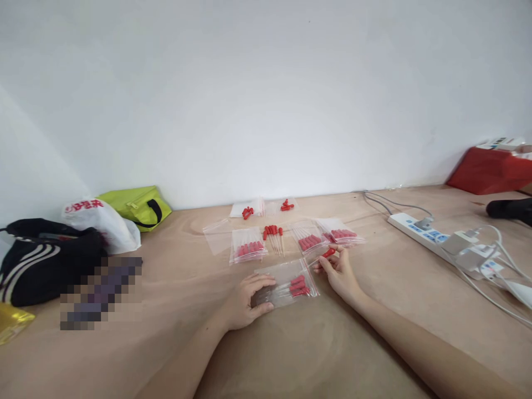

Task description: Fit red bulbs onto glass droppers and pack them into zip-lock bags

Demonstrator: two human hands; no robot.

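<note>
My left hand [248, 301] rests on the left end of a clear zip bag [282, 271], thumb and fingers apart on its film. Inside that bag lie several red-capped droppers [298, 286]. At the bag's right, open end, my right hand [338, 272] pinches a single dropper by its red cap [328, 252], its thin tip pointing left toward the bag's mouth. Behind the hands, several loose droppers [273, 231] lie side by side. Filled bags flank them, one at the left [249, 244] and two at the right [307, 235] [338, 230].
An empty clear bag [216, 235] lies left. Small red caps [247, 212] sit on bags near the wall. At right are a white power strip [436, 238] with cables and a red bag [490, 170]. Black [50, 260], white [102, 224] and lime [137, 205] bags stand left.
</note>
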